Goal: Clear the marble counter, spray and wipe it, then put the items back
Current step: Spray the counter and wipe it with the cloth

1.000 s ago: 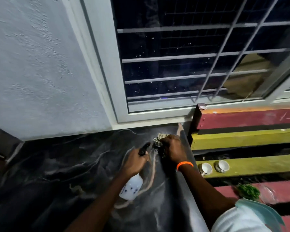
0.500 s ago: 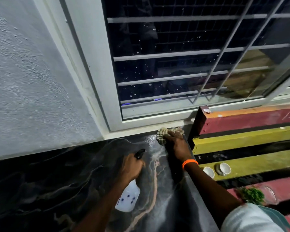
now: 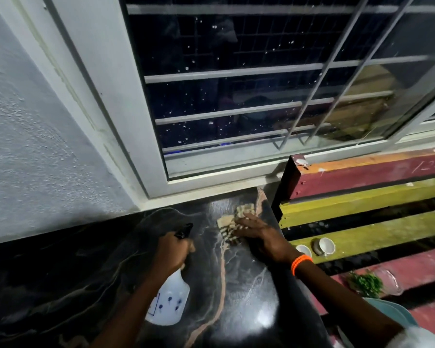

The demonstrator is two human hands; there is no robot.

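The checked cloth (image 3: 232, 226) is pressed flat on the black marble counter (image 3: 239, 292) under the right hand (image 3: 259, 233), fingers spread wide over it, near the counter's far right corner; half a second ago it was bunched right against the window sill, and it is now seen drawn a little nearer and more spread out. The spray bottle (image 3: 167, 301) is gripped at its neck by the left hand (image 3: 172, 251), fingers wrapped round it, its black nozzle pointed far-right toward the cloth; this hold is unchanged from before. An orange band (image 3: 300, 263) is worn on the right wrist; to the right, on a yellow-green slat of the painted bench (image 3: 377, 237), two white cups (image 3: 317, 247) are seen, and nearer, on a red slat, a green sprig (image 3: 367, 285).
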